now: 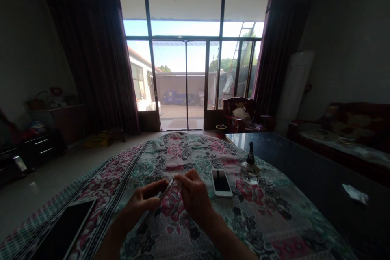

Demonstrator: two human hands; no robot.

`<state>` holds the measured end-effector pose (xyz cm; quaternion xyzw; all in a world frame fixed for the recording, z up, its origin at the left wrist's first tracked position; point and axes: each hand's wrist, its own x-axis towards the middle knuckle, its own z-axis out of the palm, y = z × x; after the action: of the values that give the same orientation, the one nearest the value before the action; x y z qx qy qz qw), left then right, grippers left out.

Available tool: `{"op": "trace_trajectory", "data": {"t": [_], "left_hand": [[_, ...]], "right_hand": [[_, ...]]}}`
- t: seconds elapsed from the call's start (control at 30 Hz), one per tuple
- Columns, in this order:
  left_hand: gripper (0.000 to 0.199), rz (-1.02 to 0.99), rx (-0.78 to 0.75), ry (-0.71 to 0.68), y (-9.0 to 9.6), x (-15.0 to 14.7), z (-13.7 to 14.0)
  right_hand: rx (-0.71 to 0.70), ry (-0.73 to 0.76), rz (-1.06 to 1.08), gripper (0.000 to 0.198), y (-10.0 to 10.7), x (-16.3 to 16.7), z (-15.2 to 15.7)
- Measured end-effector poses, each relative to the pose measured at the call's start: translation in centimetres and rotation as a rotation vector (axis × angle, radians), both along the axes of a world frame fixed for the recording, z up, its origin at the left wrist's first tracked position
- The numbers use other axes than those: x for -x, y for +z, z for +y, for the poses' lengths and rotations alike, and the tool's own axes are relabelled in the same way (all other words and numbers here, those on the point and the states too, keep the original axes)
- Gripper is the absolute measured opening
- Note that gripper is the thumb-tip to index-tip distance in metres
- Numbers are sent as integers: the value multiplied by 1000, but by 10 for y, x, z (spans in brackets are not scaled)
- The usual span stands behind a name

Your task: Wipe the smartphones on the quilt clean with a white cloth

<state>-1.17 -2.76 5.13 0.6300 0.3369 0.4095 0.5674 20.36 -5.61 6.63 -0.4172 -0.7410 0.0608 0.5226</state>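
My left hand [148, 198] grips a thin, flat object with a pale edge [166, 189] between thumb and fingers. It is tilted and seen nearly edge-on, so its kind does not show. Close against its upper end are the pinched fingers of my right hand [195, 194]. A small whitish bit shows at those fingertips, too unclear to name. Just right of that hand a white smartphone [222, 183] lies face up, its screen dark. Beyond it stands a clear round glass bottle [250, 172] with a black top. All are above or on a floral cloth [179, 221].
A tablet with a white border [65, 227] lies at the lower left of the cloth. On the right, a dark glossy tabletop [307, 178] carries a crumpled white paper [356, 194]. Farther back are a wooden armchair [240, 113], a potted plant [221, 130] and glass doors.
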Motion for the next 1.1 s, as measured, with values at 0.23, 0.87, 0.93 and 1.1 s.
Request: {"op": "trace_trajectory", "data": {"t": [0.23,0.87,0.93,1.1], "left_hand": [[54,-5,14,-17,-1,4,1],[62,-83,92,-90,4,5,-5],[61,-94,97,-93,4,5,-5],[59,-157,104,-147,6,8,-6]], "right_hand": [[-5,24,68,35,3,1,-2],[-16,101,44,32,11,3,-9],[-9,131,43,32,12,5,-12],[-15,219,33,33,16,13,-23]]}}
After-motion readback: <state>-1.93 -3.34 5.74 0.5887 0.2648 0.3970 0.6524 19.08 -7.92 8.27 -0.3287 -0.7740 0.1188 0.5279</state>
